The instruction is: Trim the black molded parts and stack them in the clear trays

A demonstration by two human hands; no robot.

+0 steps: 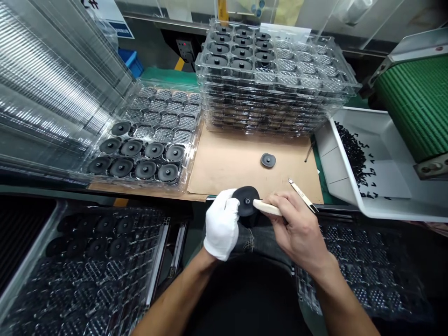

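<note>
My left hand (221, 226), in a white glove, is closed on the edge of a black round plastic part (245, 193) with a small raised hub at its centre. My right hand (299, 228) is bare and grips a cream-coloured flat tool (269, 207) with a rounded end. The tool's end is at the right side of the part, near the hub; whether they touch I cannot tell. A similar black part (268, 160) lies on the brown board (227, 158) beyond my hands. A slim white craft knife (303, 195) rests to its right.
Clear plastic trays (280, 100) stand stacked at the back, black parts in the top one. Another partly filled tray (191, 154) sits at the left. On the right are a white bin (336, 175) of small black pieces and a green conveyor belt (416, 102). More trays (87, 270) lie below.
</note>
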